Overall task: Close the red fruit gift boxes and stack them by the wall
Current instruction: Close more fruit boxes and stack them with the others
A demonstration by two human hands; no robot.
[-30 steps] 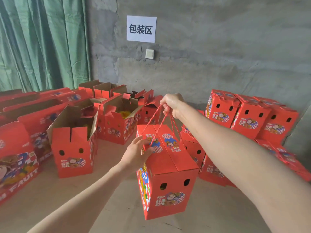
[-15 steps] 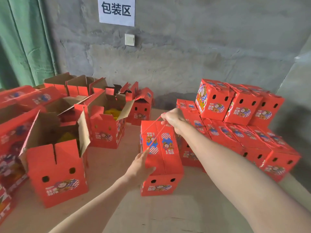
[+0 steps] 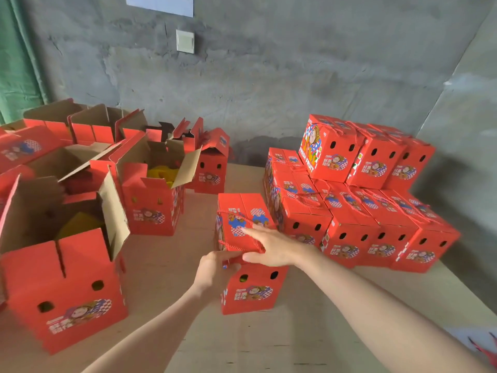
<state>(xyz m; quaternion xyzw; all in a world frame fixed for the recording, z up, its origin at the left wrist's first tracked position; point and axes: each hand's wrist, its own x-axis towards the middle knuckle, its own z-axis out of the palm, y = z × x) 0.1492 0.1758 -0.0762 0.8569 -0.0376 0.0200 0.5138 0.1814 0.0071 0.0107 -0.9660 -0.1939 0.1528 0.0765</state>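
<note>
Closed box [image 3: 250, 292] stands on the table [image 3: 309, 335], just beside the stack [image 3: 363, 211] by the wall [image 3: 269, 76]. Right hand [image 3: 274, 249] lies flat on its lid, fingers straight. Left hand [image 3: 215, 270] grips the lid's near-left corner w/ curled fingers. Open boxes [image 3: 150, 208] stand further left.

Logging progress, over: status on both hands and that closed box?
Right hand flat on closed box top. Left hand grips its near edge. Box on table, beside wall stack, nothing between.
</note>
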